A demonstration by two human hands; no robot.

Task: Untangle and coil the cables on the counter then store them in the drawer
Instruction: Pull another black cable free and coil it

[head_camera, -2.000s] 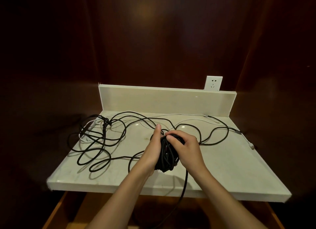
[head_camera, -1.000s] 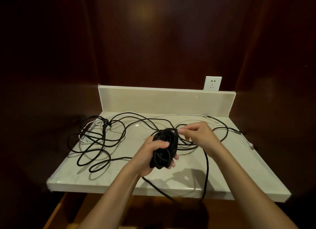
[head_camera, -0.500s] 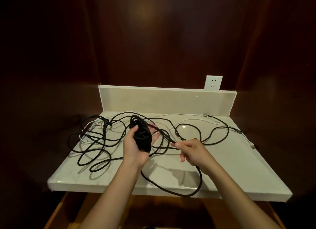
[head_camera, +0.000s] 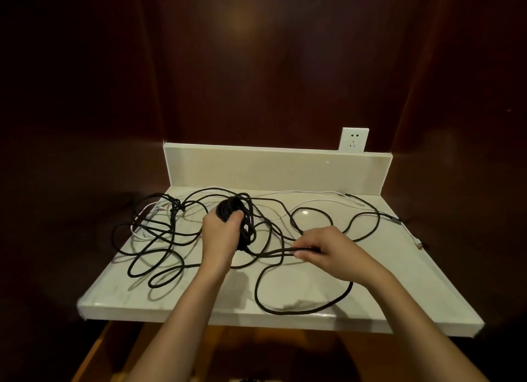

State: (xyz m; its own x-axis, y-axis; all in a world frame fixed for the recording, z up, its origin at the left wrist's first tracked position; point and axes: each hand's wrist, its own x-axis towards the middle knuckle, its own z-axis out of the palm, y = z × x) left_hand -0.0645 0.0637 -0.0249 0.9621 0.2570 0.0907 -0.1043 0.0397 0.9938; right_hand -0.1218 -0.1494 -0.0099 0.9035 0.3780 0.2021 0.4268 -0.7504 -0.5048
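Observation:
My left hand (head_camera: 219, 233) grips a wound bundle of black cable (head_camera: 228, 209) above the middle of the white counter (head_camera: 399, 282). From the bundle a loose strand runs right to my right hand (head_camera: 325, 249), which pinches it between thumb and fingers. That black strand (head_camera: 299, 310) then loops down near the counter's front edge. A tangle of black cable (head_camera: 159, 239) sprawls over the left half. A thin white cable (head_camera: 313, 195) lies along the back and ends in a plug (head_camera: 418, 244) at the right edge.
A white backsplash (head_camera: 276, 168) closes the counter's rear, with a wall socket (head_camera: 353, 140) above its right end. Dark wood panels surround the niche. Below the front edge, the wooden side of an open drawer (head_camera: 94, 353) shows at lower left.
My left hand carried the bundle up and to the left, away from my right hand. My right hand dropped lower and now pinches the strand, and the hanging loop now lies on the counter.

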